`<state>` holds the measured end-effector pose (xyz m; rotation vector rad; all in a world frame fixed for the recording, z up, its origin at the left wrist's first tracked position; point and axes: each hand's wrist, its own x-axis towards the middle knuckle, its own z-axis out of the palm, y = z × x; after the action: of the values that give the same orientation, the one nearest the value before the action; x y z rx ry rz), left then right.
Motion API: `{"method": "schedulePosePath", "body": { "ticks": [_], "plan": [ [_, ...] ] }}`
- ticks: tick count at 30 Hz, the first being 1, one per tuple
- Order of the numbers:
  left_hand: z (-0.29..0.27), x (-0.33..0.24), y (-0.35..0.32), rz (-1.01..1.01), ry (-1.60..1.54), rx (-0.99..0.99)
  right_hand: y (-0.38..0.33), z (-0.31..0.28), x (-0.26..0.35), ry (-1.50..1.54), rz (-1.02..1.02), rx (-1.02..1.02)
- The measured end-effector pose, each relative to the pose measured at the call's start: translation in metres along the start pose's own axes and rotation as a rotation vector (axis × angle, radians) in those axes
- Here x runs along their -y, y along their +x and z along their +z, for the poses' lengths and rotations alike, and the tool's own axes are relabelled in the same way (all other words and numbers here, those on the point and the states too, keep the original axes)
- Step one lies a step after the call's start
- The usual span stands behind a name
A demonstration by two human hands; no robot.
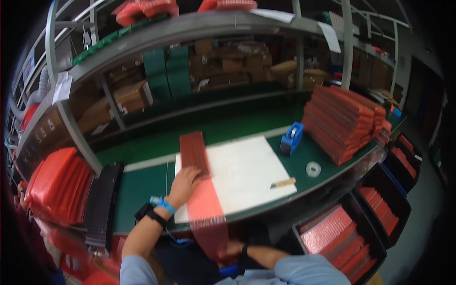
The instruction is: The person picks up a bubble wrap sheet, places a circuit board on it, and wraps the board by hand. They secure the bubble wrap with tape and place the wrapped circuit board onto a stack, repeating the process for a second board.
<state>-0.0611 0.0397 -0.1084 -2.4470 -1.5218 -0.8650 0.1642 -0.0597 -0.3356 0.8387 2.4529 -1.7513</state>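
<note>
the person's left hand point(186, 183) lies palm down, fingers loosely extended and gripping nothing, over the near end of a dark red slab point(194, 147), partly on a white board point(249, 166). translucent red wrap point(205, 199) runs from there over the edge of a green table point(142, 187). the right hand point(232, 248) is blurred at the hanging end; whether it grips cannot be told.

White sheet point(247, 166), perhaps card, on bench point(137, 186)

A green bench point(138, 186) was framed by grey posts point(347, 52); cartons point(133, 99) were stacked far beyond, grey floor point(418, 204) seen at right.
</note>
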Motion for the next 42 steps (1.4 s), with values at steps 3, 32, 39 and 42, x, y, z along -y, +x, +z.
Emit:
{"method": "schedulePosePath", "body": {
  "ticks": [3, 32, 39, 42],
  "plan": [
    [0.005, -0.009, 0.01, 0.049, 0.029, 0.013, 0.021, 0.07, -0.112, -0.574, 0.076, 0.018],
    [-0.024, -0.013, 0.004, -0.049, -0.178, 0.137, 0.042, 0.057, -0.119, -0.194, 0.422, -0.446],
    [-0.025, -0.01, 0.004, -0.049, -0.14, 0.159, 0.045, 0.053, -0.105, -0.21, 0.423, -0.338],
    [-0.025, -0.011, 0.003, -0.058, -0.138, 0.168, 0.042, 0.051, -0.102, -0.24, 0.485, -0.303]
  ]
}}
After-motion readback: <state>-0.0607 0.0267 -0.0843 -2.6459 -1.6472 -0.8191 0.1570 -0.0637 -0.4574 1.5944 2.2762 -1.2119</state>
